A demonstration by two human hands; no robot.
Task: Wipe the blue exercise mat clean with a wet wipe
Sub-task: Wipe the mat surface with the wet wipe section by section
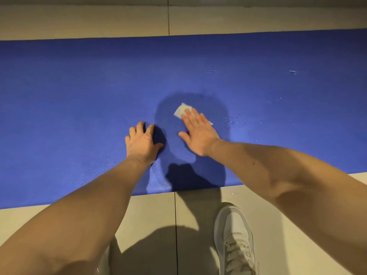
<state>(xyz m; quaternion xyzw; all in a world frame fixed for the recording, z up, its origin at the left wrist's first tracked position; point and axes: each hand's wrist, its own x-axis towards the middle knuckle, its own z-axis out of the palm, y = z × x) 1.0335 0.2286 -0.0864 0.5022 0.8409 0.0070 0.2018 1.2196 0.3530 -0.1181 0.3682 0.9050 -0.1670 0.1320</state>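
Observation:
The blue exercise mat (79, 96) lies flat across the tiled floor, filling the middle of the view. A white wet wipe (181, 110) lies on it near the centre, and my right hand (197, 133) presses on it with flat, straight fingers; most of the wipe is hidden under the fingers. My left hand (142, 142) rests on the mat just to the left, fingers bent with their tips on the surface, holding nothing. A darker patch surrounds the wipe.
Small white specks and droplets dot the mat at the right (234, 122), with two small nicks (292, 72) further back. Beige floor tiles (79, 20) border the mat front and back. My white sneaker (236, 241) stands on the floor near the mat's front edge.

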